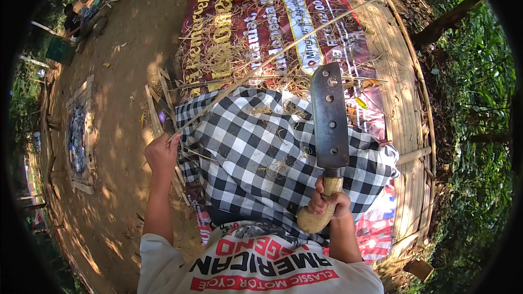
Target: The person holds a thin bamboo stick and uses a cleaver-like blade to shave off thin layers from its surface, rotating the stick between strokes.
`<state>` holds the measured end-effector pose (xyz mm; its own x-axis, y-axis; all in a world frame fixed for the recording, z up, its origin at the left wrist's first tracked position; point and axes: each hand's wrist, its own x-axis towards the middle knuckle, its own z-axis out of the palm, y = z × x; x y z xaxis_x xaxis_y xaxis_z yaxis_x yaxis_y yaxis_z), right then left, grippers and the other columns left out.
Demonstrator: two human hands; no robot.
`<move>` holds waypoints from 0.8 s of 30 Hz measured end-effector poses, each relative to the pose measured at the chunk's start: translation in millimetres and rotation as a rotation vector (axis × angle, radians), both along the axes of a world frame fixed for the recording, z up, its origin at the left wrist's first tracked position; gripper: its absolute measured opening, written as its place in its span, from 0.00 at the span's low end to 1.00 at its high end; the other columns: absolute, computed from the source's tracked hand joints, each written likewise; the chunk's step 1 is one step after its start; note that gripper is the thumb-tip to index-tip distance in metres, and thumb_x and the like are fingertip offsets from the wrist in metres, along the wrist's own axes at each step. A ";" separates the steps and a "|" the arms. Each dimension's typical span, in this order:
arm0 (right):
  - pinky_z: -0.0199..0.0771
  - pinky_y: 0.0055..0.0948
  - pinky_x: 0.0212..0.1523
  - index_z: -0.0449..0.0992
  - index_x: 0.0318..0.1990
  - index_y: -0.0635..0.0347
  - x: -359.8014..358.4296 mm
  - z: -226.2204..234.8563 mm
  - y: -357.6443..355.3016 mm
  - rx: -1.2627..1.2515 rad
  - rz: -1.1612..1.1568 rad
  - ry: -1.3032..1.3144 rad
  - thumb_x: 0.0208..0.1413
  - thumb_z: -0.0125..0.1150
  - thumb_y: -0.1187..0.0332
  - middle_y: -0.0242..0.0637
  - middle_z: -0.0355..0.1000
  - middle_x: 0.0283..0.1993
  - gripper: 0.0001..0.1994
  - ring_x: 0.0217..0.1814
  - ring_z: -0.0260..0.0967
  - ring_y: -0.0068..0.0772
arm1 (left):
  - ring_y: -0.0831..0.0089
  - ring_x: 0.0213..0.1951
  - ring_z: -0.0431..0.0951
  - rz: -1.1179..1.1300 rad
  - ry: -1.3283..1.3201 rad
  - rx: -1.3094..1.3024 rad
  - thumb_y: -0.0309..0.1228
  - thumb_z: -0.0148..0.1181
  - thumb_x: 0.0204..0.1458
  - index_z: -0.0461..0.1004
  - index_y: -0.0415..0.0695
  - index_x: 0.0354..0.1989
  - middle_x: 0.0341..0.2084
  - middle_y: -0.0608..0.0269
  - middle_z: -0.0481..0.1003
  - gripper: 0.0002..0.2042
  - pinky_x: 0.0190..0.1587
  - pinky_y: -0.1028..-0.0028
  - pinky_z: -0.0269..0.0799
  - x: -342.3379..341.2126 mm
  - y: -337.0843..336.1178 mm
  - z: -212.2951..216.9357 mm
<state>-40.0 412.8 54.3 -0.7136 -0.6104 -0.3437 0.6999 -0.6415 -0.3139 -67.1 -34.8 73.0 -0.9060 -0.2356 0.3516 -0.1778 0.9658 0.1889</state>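
My left hand [162, 152] is closed around the near end of a long thin bamboo strip [327, 25]. The strip slants up and right above the cloth and the banner. In my right hand [329, 204] is a broad knife [331, 117] with a dark, holed blade and a thick wooden handle. Its blade points away from me, apart from my left hand, and its tip overlaps the strip's lower side in view. A black-and-white checkered cloth [245, 147] covers my lap, with a few curled shavings on it.
A red printed banner [218, 38] strewn with shavings lies over a bamboo platform [406, 103]. Split bamboo pieces [154, 111] rest by my left hand. Bare ground [120, 87] stretches left, with a framed ash pit [79, 130]. A person [73, 19] is at the far left; greenery lies right.
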 end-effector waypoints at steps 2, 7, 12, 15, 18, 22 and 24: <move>0.60 0.35 0.21 0.59 0.36 0.59 -0.5 -2.9 6.9 -0.014 -0.054 0.003 0.31 0.50 0.71 0.37 0.57 0.17 0.18 0.13 0.56 0.32 | 0.55 0.15 0.66 0.094 0.098 0.053 0.46 0.57 0.55 0.65 0.39 0.18 0.10 0.54 0.64 0.23 0.20 0.63 0.59 -10.9 -11.9 13.9; 0.60 0.33 0.21 0.58 0.36 0.59 -2.3 -3.4 12.5 0.044 -0.185 0.011 0.30 0.49 0.70 0.37 0.56 0.16 0.18 0.13 0.55 0.31 | 0.58 0.15 0.59 0.182 0.177 0.190 0.41 0.54 0.59 0.63 0.38 0.20 0.11 0.54 0.60 0.20 0.20 0.67 0.56 -24.3 -4.1 43.0; 0.61 0.33 0.21 0.58 0.35 0.60 -1.1 -1.4 14.8 0.127 -0.267 0.059 0.30 0.49 0.72 0.38 0.56 0.16 0.18 0.13 0.55 0.32 | 0.56 0.16 0.62 0.066 0.094 0.236 0.39 0.54 0.58 0.64 0.38 0.20 0.12 0.52 0.62 0.20 0.21 0.65 0.57 -3.8 16.4 27.4; 0.61 0.33 0.20 0.58 0.35 0.61 0.4 3.0 17.4 0.209 -0.318 0.125 0.29 0.49 0.74 0.39 0.57 0.16 0.18 0.13 0.56 0.33 | 0.53 0.17 0.65 -0.023 -0.027 0.172 0.40 0.56 0.56 0.64 0.39 0.18 0.12 0.53 0.63 0.20 0.22 0.61 0.58 15.5 41.1 18.3; 0.62 0.33 0.20 0.59 0.35 0.63 0.9 5.5 24.4 0.313 -0.374 0.216 0.29 0.48 0.77 0.41 0.60 0.17 0.18 0.13 0.58 0.34 | 0.52 0.18 0.67 -0.105 -0.140 0.137 0.41 0.58 0.54 0.63 0.41 0.16 0.11 0.54 0.63 0.21 0.22 0.59 0.59 34.1 63.2 16.5; 0.65 0.31 0.20 0.60 0.34 0.64 -6.7 14.2 30.2 0.399 -0.397 0.288 0.29 0.50 0.79 0.42 0.62 0.18 0.17 0.15 0.62 0.34 | 0.53 0.17 0.67 -0.143 -0.208 0.178 0.41 0.59 0.52 0.62 0.41 0.15 0.11 0.55 0.63 0.21 0.21 0.60 0.58 65.2 63.8 -5.0; 0.64 0.30 0.20 0.60 0.34 0.64 -11.3 15.9 31.0 0.452 -0.384 0.313 0.30 0.51 0.78 0.41 0.62 0.18 0.17 0.15 0.62 0.33 | 0.55 0.16 0.64 -0.150 -0.226 0.227 0.38 0.60 0.52 0.62 0.40 0.15 0.11 0.54 0.61 0.20 0.21 0.62 0.56 76.7 62.1 -11.0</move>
